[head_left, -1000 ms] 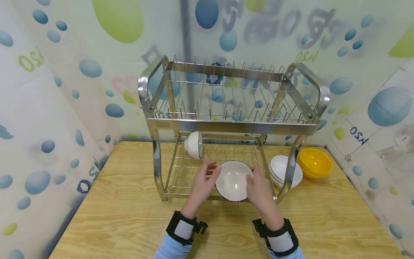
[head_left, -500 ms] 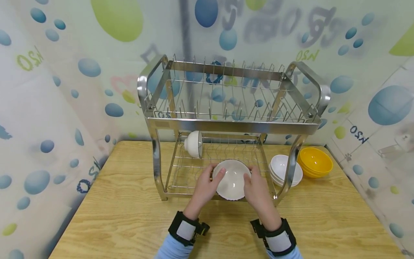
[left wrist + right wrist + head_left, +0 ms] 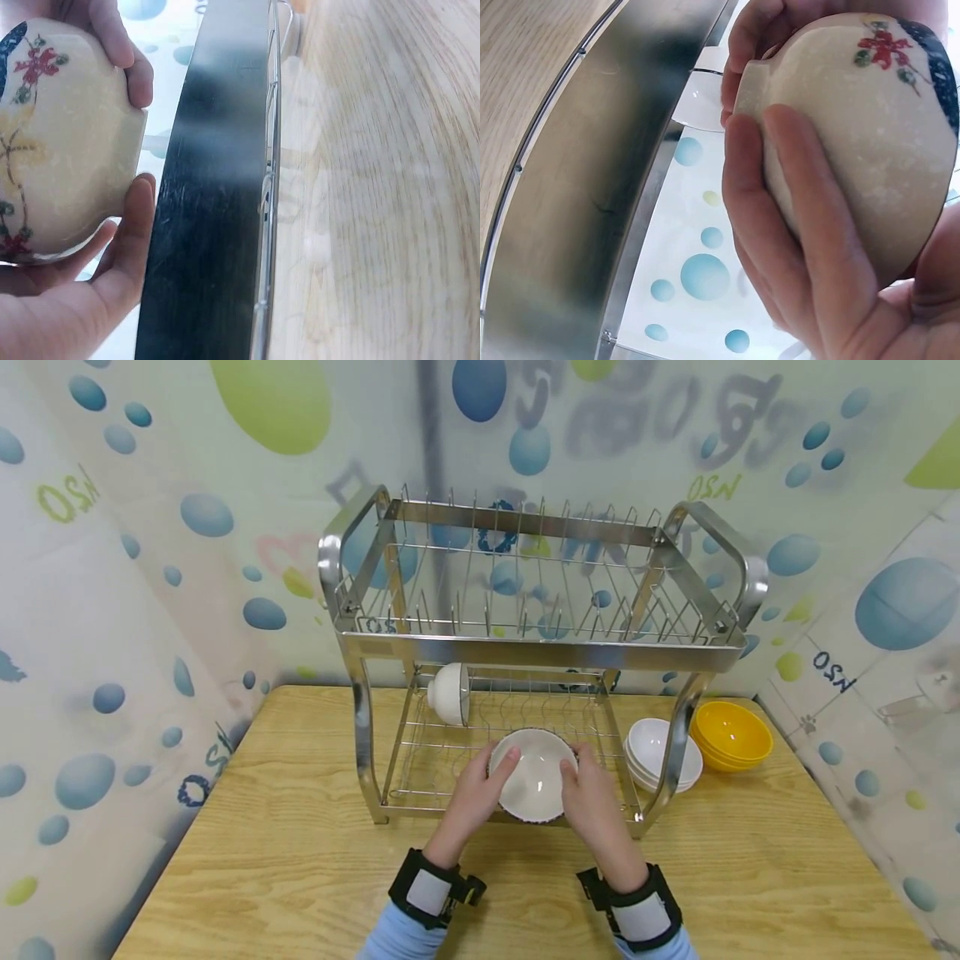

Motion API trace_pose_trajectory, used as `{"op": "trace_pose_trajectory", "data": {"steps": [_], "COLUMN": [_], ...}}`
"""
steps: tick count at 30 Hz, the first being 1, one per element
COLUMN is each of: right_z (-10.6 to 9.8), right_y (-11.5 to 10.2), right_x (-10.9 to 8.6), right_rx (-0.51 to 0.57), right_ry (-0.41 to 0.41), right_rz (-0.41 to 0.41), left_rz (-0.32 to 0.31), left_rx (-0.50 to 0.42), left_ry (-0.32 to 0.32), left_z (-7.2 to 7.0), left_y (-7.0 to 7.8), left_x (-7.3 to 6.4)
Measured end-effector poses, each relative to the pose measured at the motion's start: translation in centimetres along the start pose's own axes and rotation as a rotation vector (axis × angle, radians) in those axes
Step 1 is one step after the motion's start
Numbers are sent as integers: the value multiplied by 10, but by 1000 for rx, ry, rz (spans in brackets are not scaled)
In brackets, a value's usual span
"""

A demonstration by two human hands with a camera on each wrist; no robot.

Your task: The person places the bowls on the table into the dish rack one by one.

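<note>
Wooden bench (image 3: 247,827) and metal rack (image 3: 540,653) stay put. At the rack's near edge, the cream bowl (image 3: 534,777) is slightly farther left than a second ago; left hand (image 3: 471,793) and right hand (image 3: 592,797) hold it, the left thumb now inside the rim.

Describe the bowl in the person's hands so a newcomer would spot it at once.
Find the two-tier metal dish rack on the wooden table. At its lower front, the left hand and right hand hold a flower-patterned cream bowl. Unlike the racked bowl, stacked white bowls and stacked yellow bowls, it alone is between two hands.
</note>
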State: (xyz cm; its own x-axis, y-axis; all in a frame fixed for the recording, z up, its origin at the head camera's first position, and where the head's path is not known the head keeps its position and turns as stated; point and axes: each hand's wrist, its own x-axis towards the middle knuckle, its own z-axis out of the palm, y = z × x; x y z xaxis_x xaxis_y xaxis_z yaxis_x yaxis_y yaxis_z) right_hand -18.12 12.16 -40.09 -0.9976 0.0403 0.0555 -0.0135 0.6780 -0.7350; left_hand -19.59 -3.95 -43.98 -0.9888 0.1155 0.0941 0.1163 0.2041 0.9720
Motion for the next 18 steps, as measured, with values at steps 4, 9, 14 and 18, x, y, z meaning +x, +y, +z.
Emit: {"op": "trace_pose_trajectory", "data": {"steps": [4, 9, 14, 18], "right_z": [-1, 0, 0, 1], "right_y": [1, 3, 4, 6], "right_x": [1, 3, 4, 6], "right_rx": [2, 9, 15, 23], "right_ry": [3, 10, -1, -11], "right_rz": [-5, -13, -5, 10], "left_rz": [-27, -93, -121, -135], "left_rx": [-30, -196, -243, -266], "left_ry": [-31, -98, -134, -152], "left_z": [-4, -11, -15, -16], "left_y": [-2, -4, -6, -7], "left_x": [1, 3, 4, 5]}}
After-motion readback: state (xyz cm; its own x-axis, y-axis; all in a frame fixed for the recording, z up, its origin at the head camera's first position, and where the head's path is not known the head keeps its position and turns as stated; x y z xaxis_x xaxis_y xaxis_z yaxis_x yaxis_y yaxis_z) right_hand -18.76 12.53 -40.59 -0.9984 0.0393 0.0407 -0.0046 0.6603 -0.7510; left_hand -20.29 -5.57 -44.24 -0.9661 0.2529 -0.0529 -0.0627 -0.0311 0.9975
